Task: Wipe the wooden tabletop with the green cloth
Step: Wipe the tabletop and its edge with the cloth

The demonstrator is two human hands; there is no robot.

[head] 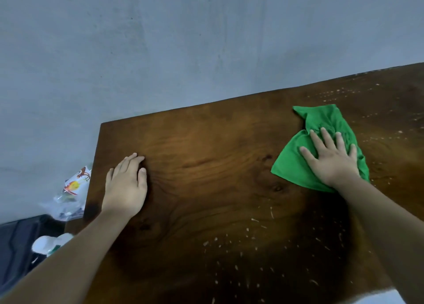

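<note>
The right hand (332,161) is pressing the green cloth (296,163) flat, fingers spread, mid-wipe; the left hand (125,186) is lying open on the table (206,156). Next, probably sweeping the pale specks (229,239).

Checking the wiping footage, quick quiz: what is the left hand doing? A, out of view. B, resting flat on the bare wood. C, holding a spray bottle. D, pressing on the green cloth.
B: the left hand lies palm down on the bare tabletop, while the right hand presses on the green cloth.

Crumpled green cloth (296,163) lies flat on the speck-strewn dark wooden tabletop (206,166).
</note>
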